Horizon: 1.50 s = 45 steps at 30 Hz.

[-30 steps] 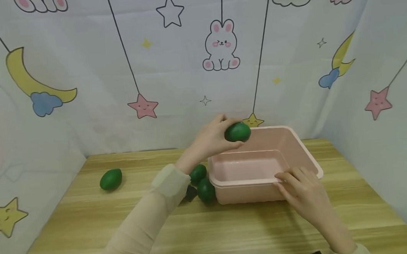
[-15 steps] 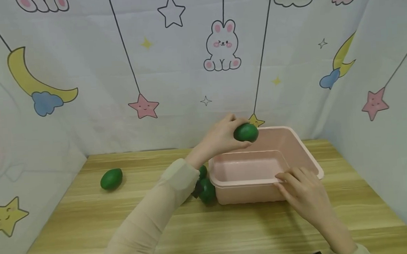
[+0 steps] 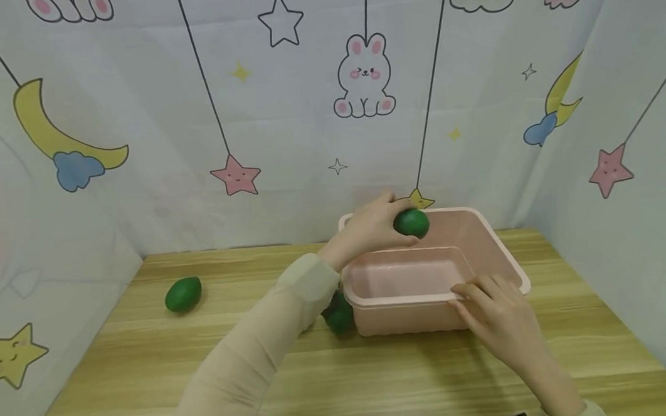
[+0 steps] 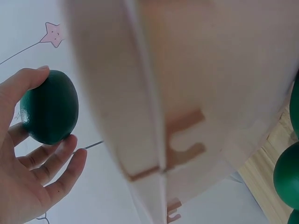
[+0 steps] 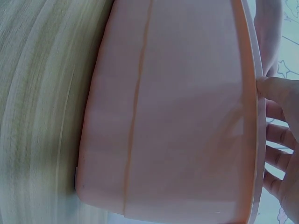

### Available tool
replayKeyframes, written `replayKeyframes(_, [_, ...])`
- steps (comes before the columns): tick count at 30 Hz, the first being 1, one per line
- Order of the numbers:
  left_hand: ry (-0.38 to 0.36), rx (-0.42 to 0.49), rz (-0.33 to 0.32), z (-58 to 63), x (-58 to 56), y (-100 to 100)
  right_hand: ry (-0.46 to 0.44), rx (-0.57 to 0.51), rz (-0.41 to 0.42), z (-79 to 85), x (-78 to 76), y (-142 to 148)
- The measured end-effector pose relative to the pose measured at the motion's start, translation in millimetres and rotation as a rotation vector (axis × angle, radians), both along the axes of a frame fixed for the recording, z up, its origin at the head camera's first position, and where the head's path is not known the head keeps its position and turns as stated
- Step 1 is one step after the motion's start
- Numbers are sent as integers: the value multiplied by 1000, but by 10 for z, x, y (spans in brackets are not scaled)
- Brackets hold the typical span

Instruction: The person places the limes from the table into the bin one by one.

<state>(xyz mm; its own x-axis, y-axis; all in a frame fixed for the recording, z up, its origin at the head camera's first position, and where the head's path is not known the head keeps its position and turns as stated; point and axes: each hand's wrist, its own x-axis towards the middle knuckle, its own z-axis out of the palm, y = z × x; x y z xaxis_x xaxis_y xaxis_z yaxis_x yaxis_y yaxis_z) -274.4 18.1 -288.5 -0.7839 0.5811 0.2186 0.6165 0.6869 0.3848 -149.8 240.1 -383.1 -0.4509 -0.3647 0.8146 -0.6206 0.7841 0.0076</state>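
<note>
In the head view my left hand (image 3: 368,228) grips a glossy green egg-shaped fruit (image 3: 412,224) over the back part of a pink plastic bin (image 3: 412,317). The left wrist view has the thumb and fingertips around this fruit (image 4: 50,107), above the bin's rim. My right hand (image 3: 499,315) pinches the front rim near the right corner. Seen from the right wrist, its thumb lies on the outside and the fingers are over the inner side of the rim (image 5: 259,140). The visible bin floor (image 3: 410,273) is bare.
Against the bin's left side rest more green fruits (image 3: 338,314), partly hidden by my left sleeve (image 3: 271,318). A single green fruit (image 3: 183,295) lies at the far left of the wooden table (image 3: 376,388). A patterned white cloth (image 3: 294,109) hangs behind and at both sides.
My left hand has carried the green fruit to the right and slightly lower, over the bin. The right hand keeps its hold on the front rim.
</note>
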Motion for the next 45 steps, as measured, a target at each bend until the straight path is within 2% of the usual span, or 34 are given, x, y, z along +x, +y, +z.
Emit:
replayKeyframes(7, [28,-44,-9,-32,-17,61,-38,16,-7,-7,11,8])
replayKeyframes(16, [31,-92,-20,-18,-6,119,1,1,9,-7,-3,0])
replayKeyframes(26, [49,-183,-44,-7,-7,164,5,3,9,-6,0,2])
replayKeyframes(33, [41,-234,-85,-4,-16,187,10,1,18,-7,4,7])
replayKeyframes(42, [13,-285,-82,14,16,215,2,11,5,-1,24,29])
replayKeyframes(45, [-3,-275,-79,25,28,218,-4,14,5,0,33,35])
